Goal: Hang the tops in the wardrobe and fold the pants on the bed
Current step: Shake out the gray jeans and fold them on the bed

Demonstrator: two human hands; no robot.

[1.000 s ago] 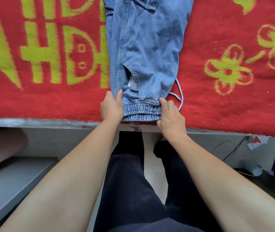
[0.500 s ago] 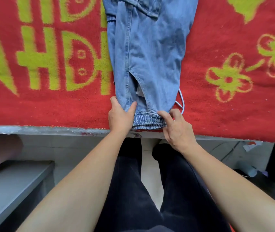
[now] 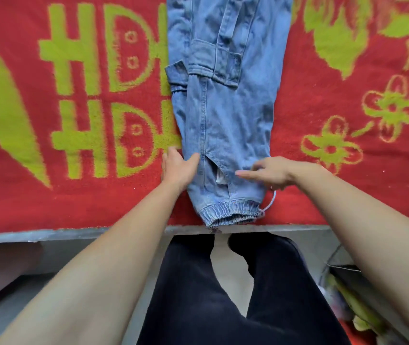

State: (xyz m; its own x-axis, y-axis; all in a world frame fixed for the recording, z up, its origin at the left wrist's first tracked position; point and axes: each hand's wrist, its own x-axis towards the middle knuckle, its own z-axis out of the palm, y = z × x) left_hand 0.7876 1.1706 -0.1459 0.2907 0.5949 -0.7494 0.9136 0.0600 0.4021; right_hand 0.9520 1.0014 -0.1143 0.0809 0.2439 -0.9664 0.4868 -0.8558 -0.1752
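Light blue denim pants point(image 3: 231, 120) lie lengthwise on the bed, legs stacked, with the elastic cuffs point(image 3: 231, 215) at the near edge. My left hand point(image 3: 178, 168) rests at the pants' left edge, thumb on top of the denim and fingers against the side. My right hand point(image 3: 270, 171) lies over the lower right of the leg, fingers stretched leftward across the fabric. A pale drawstring point(image 3: 269, 202) loops out beside the right cuff.
A red blanket with yellow-green patterns point(image 3: 74, 120) covers the bed. A grey bed rail point(image 3: 74, 234) runs along the near edge. My legs in dark trousers stand below it. Clutter and cables point(image 3: 348, 295) sit on the floor at the right.
Both hands let go of the cuffs and moved up the leg. The left hand now rests at the left edge and the right hand is spread flat across the denim.
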